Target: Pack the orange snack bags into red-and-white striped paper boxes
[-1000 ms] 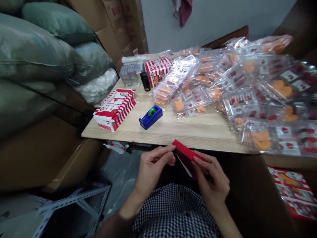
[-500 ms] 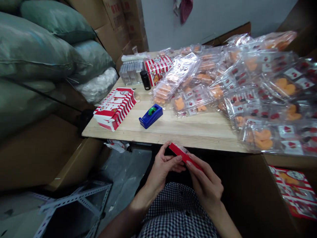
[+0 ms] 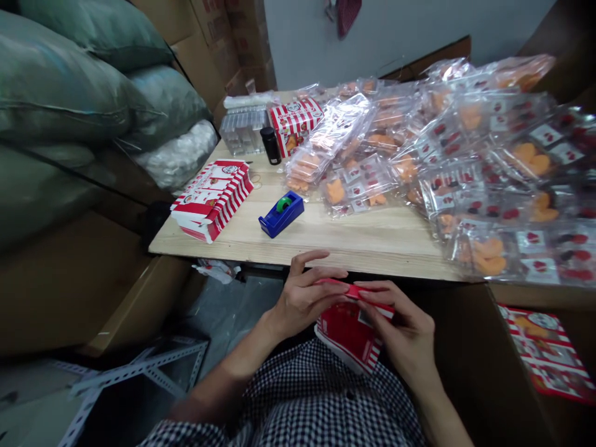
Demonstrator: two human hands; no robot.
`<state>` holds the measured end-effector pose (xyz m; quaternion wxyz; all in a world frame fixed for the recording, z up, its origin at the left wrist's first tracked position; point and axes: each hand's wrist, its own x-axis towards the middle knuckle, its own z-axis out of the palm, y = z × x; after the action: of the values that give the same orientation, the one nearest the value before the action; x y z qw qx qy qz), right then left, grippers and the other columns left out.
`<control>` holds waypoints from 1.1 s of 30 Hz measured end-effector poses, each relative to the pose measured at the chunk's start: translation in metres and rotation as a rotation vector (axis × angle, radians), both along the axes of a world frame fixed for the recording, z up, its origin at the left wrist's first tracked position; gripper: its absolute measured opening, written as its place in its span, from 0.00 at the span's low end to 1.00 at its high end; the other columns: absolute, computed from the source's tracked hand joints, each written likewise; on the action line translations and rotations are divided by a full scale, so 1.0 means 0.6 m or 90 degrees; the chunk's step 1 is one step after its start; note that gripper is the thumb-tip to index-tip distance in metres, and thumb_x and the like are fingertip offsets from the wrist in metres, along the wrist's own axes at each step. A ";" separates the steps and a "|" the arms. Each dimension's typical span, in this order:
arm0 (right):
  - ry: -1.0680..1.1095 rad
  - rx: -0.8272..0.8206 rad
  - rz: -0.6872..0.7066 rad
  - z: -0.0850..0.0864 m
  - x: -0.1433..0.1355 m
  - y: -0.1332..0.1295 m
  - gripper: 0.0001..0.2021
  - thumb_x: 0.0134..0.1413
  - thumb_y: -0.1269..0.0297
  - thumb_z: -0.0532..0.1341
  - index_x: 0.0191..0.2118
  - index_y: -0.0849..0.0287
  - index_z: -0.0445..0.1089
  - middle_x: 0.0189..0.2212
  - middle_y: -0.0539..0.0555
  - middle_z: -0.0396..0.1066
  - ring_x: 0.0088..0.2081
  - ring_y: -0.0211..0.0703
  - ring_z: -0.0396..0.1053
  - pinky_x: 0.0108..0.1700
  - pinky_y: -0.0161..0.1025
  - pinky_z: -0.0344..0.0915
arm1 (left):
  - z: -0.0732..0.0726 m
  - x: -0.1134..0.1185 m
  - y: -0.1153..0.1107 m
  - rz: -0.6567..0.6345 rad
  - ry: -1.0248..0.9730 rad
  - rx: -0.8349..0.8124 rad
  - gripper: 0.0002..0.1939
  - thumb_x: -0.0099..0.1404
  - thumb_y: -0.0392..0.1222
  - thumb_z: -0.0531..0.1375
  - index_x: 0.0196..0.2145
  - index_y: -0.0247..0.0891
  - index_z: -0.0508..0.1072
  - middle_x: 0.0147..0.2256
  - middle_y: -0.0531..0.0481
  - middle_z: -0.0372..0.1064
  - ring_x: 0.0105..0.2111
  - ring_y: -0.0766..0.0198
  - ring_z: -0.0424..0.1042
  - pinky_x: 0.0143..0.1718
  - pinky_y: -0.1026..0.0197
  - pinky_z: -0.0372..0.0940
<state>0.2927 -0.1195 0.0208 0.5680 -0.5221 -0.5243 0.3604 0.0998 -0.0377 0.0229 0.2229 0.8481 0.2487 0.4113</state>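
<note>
Above my lap is a red-and-white striped package (image 3: 347, 329), its red top edge tilted up toward the table. My left hand (image 3: 305, 295) pinches the left part of that edge, with the index finger raised. My right hand (image 3: 403, 313) grips the right end between thumb and fingers. A blue tape dispenser (image 3: 281, 214) with green tape stands on the wooden table (image 3: 372, 245). To its left lies a stack of striped cartons (image 3: 212, 198).
Clear bags with orange pieces (image 3: 488, 254) cover the table's right side. A black bottle (image 3: 270, 146), clear boxes (image 3: 242, 131) and a striped box (image 3: 295, 124) stand at the back. An open carton (image 3: 493, 354) holding striped packages (image 3: 544, 347) is at the lower right.
The package has turned so that its broad striped face shows below the red edge. My left fingers have moved onto the top edge, and my right hand has shifted slightly right.
</note>
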 end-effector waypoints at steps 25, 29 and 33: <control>0.452 -0.228 -0.076 -0.066 0.024 0.045 0.29 0.45 0.63 0.76 0.53 0.53 0.68 0.47 0.55 0.79 0.46 0.50 0.78 0.49 0.49 0.76 | -0.044 0.025 0.075 -0.046 -0.005 -0.585 0.20 0.71 0.52 0.55 0.51 0.42 0.79 0.44 0.48 0.79 0.46 0.49 0.75 0.48 0.54 0.67; 0.467 -0.196 -0.136 -0.093 0.019 0.067 0.28 0.45 0.61 0.76 0.52 0.55 0.68 0.45 0.55 0.80 0.42 0.51 0.79 0.47 0.50 0.77 | -0.064 0.039 0.110 -0.063 0.064 -0.515 0.19 0.70 0.53 0.56 0.50 0.43 0.79 0.42 0.48 0.80 0.43 0.50 0.77 0.47 0.54 0.69; 0.508 -0.174 -0.208 -0.118 0.035 0.079 0.28 0.42 0.62 0.77 0.50 0.53 0.68 0.43 0.52 0.80 0.41 0.50 0.80 0.46 0.49 0.78 | -0.064 0.076 0.184 0.095 0.101 -0.265 0.29 0.66 0.51 0.61 0.62 0.39 0.67 0.59 0.38 0.69 0.60 0.45 0.67 0.62 0.46 0.59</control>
<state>0.3135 -0.0721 -0.0502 0.7010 -0.4883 -0.1225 0.5051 0.1457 0.0726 -0.0155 0.3419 0.7928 0.4068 0.2984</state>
